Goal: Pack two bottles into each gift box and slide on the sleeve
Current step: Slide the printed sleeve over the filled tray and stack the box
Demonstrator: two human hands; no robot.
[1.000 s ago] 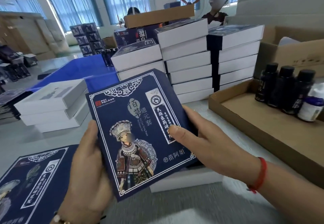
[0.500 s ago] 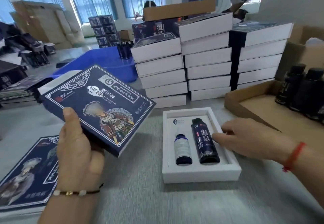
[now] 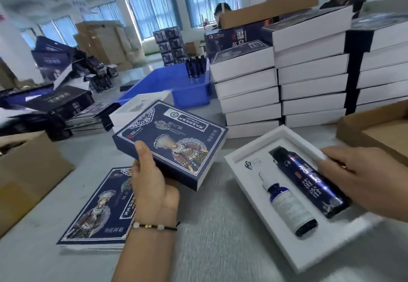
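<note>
Head view: the left hand (image 3: 152,184) grips a dark blue printed sleeve (image 3: 174,144), thumb on the printed top face and the other fingers hidden beneath; the sleeve is held tilted above the grey counter (image 3: 209,237), left of the open gift box. The white gift box tray (image 3: 309,257) lies on the counter at right, turned at an angle, and holds two bottles in its recesses. The tall dark blue bottle (image 3: 309,182) lies in the right recess; the small blue dropper bottle (image 3: 289,206) with a white label lies in the left recess, just beside it. The right hand (image 3: 364,180) rests on the right rim of the tray, with its fingers extended over the tray edge and touching the tall bottle's side; whether the thumb curls under the tray cannot be determined. A stack of flat printed sleeves (image 3: 99,206) lies on the counter at near left, partly behind the left forearm. Stacks of closed white boxes (image 3: 309,78) stand at the far side of the counter. A blue plastic bin (image 3: 176,85) sits to the left of the stacks. A cardboard carton (image 3: 26,171) stands at the left edge, and a shallow cardboard tray (image 3: 379,131) at the right edge.
</note>
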